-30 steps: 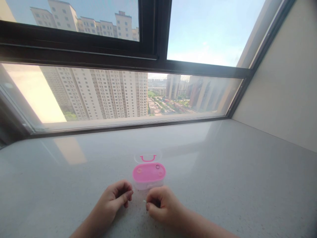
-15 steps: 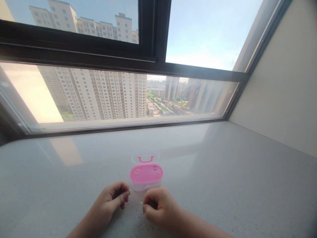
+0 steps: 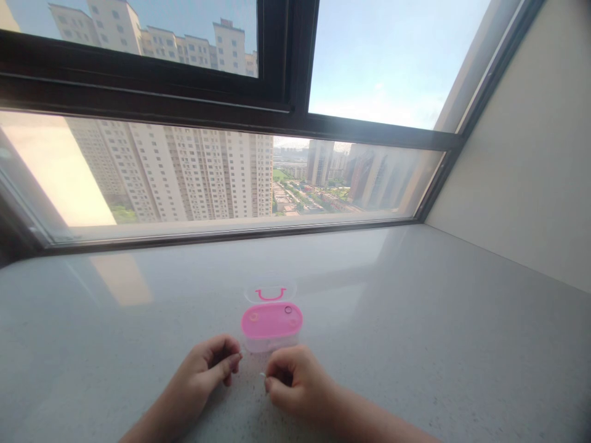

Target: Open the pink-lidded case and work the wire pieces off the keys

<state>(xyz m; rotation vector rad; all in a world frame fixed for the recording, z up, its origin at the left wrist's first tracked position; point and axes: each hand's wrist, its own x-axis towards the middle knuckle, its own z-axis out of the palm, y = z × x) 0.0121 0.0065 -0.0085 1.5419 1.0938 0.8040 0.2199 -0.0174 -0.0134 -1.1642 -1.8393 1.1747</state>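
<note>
Our view has swung slightly to the right since a second ago, so everything slides a little left in the frame: the dark window frame [image 3: 138, 92], the pink-lidded plastic box [image 3: 271, 321] beyond our hands, and our left hand [image 3: 198, 375] and right hand [image 3: 295, 381] together.

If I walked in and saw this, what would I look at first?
The big dark-framed window grabs your eye first, filling the top of the view, with tall apartment blocks outside. Lower down in the middle, a small pink-topped plastic box sits on the pale stone sill. Just in front of it are the left hand and right hand, fingers curled.
</note>
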